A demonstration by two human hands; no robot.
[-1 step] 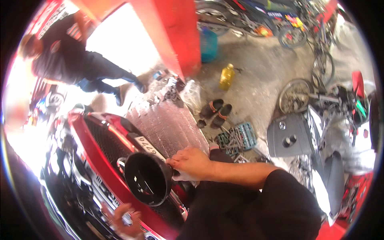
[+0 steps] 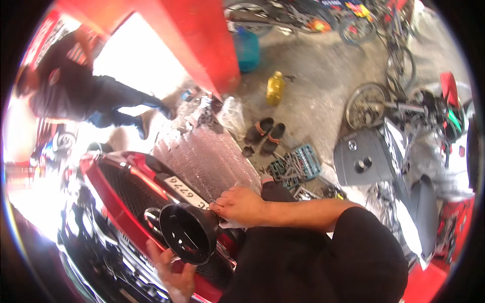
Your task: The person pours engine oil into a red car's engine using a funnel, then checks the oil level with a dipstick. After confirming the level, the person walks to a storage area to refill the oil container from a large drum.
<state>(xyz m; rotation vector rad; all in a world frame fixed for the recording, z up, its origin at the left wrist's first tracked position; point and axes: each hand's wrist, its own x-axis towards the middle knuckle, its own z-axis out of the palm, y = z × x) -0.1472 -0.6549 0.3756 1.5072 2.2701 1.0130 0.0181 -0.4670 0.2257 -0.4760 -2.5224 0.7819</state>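
My right hand (image 2: 240, 206) pinches the near rim of a black funnel (image 2: 188, 233), with a scrap of pale cloth under its fingers. The funnel stands over the front of a red car with a black mesh grille (image 2: 126, 189), its mouth tilted toward me. My left hand (image 2: 172, 272) is just below the funnel, palm up and fingers spread, with the fingertips at its lower rim. The open engine bay (image 2: 101, 252) lies dark to the left of both hands.
A person in dark clothes (image 2: 76, 86) bends at the upper left beside a red pillar (image 2: 212, 45). On the floor are a silver ridged mat (image 2: 202, 151), sandals (image 2: 265, 134), a yellow bottle (image 2: 275, 88), a socket tray (image 2: 295, 164), a grey engine cover (image 2: 361, 161) and a motorcycle wheel (image 2: 366, 106).
My left hand has come up from the lower edge to the funnel's underside. The funnel has tipped a little; my right hand keeps its grip.
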